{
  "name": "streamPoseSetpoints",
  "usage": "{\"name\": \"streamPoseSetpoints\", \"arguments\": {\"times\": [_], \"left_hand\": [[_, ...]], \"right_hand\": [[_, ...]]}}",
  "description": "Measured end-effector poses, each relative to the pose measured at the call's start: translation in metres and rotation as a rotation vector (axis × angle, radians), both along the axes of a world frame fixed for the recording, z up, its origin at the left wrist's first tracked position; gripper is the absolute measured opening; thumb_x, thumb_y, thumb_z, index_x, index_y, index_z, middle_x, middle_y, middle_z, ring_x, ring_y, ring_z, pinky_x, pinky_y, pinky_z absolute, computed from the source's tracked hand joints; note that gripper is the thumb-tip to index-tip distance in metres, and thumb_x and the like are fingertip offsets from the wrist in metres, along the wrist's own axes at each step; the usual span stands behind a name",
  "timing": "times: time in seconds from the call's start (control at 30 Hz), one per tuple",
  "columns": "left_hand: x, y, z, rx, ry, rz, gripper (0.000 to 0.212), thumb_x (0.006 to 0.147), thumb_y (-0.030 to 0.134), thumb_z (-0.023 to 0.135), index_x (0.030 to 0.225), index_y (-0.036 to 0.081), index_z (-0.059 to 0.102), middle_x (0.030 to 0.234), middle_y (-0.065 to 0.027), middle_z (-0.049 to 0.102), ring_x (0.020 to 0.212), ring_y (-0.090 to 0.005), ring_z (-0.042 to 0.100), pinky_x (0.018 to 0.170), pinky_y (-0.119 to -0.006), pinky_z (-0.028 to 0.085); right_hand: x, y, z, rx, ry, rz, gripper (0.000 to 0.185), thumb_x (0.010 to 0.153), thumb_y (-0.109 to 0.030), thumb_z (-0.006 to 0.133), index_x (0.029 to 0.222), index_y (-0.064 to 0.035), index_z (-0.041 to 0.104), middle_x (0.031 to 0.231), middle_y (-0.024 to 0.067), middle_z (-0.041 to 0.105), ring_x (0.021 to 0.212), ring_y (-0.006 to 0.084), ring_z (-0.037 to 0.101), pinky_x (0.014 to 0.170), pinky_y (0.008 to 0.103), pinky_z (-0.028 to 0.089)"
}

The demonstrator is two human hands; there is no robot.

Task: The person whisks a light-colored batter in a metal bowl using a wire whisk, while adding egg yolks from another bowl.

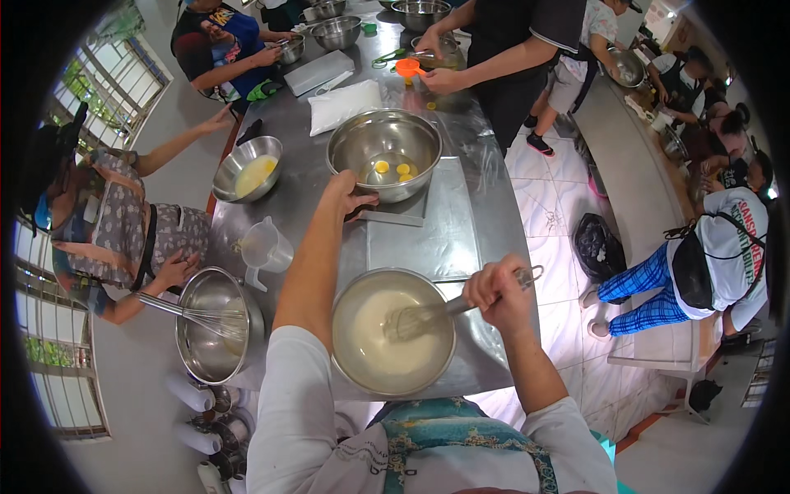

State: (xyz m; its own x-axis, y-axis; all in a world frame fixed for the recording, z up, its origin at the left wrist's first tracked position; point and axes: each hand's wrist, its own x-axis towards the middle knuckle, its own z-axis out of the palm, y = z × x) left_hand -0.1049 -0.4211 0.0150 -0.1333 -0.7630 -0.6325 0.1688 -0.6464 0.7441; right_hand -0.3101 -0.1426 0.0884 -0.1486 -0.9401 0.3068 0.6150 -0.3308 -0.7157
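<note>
My right hand (501,293) grips the handle of a wire whisk (413,322). Its blurred wires dip into a pale, creamy batter (382,352) inside a steel mixing bowl (341,367) near the table's front edge. Farther up, my left hand (355,192) holds the near left side of a second steel bowl (426,139); some of its fingers are hidden. Egg yolks (403,168) in clear egg white lie at the bottom of that bowl. Beneath it are a scale-like metal platform (401,217) and a flat metal sheet (453,228).
Left stand a clear plastic jug (266,247), a bowl (210,364) with another whisk (216,320), and a bowl of yellowish liquid (256,176). A white bag (345,106) lies behind. Across the steel table, a person's hand (441,80) holds an orange measuring cup (407,66). Another person (123,228) stands left.
</note>
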Motion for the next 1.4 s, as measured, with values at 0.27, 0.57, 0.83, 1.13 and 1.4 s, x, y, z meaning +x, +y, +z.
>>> {"name": "streamPoseSetpoints", "arguments": {"times": [0.27, 0.57, 0.83, 1.13, 1.4], "left_hand": [[-0.003, 0.003, -0.006, -0.001, 0.024, 0.001, 0.036, 0.083, 0.004, 0.036, 0.11, -0.02, 0.039, 0.099, -0.0347, 0.052, 0.083, -0.0529, 0.058, 0.066, -0.044, 0.06], [-0.006, -0.004, -0.012, 0.01, 0.029, -0.004, 0.04, 0.083, 0.005, 0.036, 0.114, -0.02, 0.035, 0.1, -0.0354, 0.052, 0.085, -0.0546, 0.057, 0.066, -0.044, 0.06], [0.003, -0.009, -0.014, 0.024, 0.083, 0.006, 0.043, 0.081, 0.001, 0.036, 0.119, -0.019, 0.029, 0.105, -0.0383, 0.048, 0.082, -0.0564, 0.057, 0.066, -0.049, 0.059], [-0.003, 0.0, 0.0, 0.008, 0.058, 0.023, 0.038, 0.083, 0.005, 0.035, 0.113, -0.019, 0.032, 0.105, -0.0366, 0.048, 0.086, -0.0573, 0.055, 0.07, -0.048, 0.058], [0.002, -0.003, -0.001, -0.002, 0.042, 0.004, 0.038, 0.082, 0.004, 0.036, 0.113, -0.018, 0.034, 0.103, -0.0356, 0.049, 0.083, -0.0561, 0.056, 0.068, -0.046, 0.059]], "right_hand": [[-0.016, 0.002, 0.009, 0.088, -0.029, 0.061, 0.023, 0.092, -0.012, 0.051, 0.072, -0.0079, 0.04, 0.05, 0.0046, 0.039, 0.041, 0.0134, 0.038, 0.042, 0.0319, 0.036], [0.004, 0.011, 0.012, 0.139, -0.069, 0.206, 0.027, 0.092, -0.014, 0.052, 0.07, -0.0073, 0.04, 0.049, 0.0046, 0.039, 0.041, 0.0135, 0.039, 0.042, 0.0316, 0.036], [0.006, -0.003, 0.011, 0.036, -0.02, -0.072, 0.021, 0.092, -0.014, 0.052, 0.075, -0.0066, 0.043, 0.051, 0.0058, 0.04, 0.043, 0.0153, 0.041, 0.045, 0.0328, 0.04], [0.003, -0.008, 0.014, 0.08, -0.051, -0.056, 0.024, 0.092, -0.016, 0.053, 0.073, -0.0064, 0.043, 0.051, 0.0049, 0.04, 0.042, 0.0136, 0.04, 0.043, 0.0321, 0.038], [0.002, -0.001, 0.015, 0.073, -0.071, 0.049, 0.022, 0.092, -0.012, 0.051, 0.073, -0.0058, 0.041, 0.051, 0.0066, 0.042, 0.043, 0.0152, 0.041, 0.044, 0.0333, 0.039]]}}
